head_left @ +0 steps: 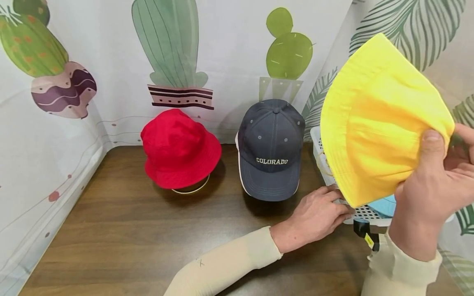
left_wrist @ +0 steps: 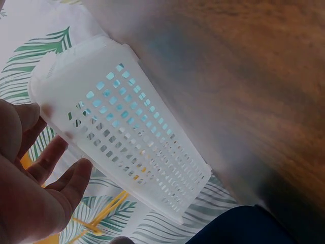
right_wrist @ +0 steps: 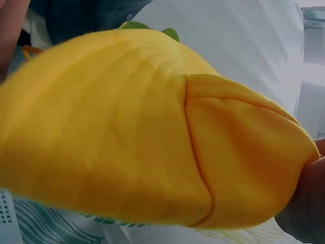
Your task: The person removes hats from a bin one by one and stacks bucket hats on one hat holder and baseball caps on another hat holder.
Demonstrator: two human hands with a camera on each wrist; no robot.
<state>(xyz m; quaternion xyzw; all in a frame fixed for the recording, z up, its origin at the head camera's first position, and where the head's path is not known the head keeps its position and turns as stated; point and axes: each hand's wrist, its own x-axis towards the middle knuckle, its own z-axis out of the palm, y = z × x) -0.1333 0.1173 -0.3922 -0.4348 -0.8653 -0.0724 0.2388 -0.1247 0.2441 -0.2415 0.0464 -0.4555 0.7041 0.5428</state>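
Yellow hat (head_left: 385,119), crown pinched by the right hand (head_left: 440,181), extended leftward, brim outermost; left hand (head_left: 316,216) lay lower, at the basket (left_wrist: 86,68), its grip unclear.

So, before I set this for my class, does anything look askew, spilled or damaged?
The red hat looks askew: its brim slants, exposing part of a ring beneath, while the navy cap beside it sits straight. The yellow hat is creased, likely just from the right hand gripping it. I see nothing spilled or damaged.
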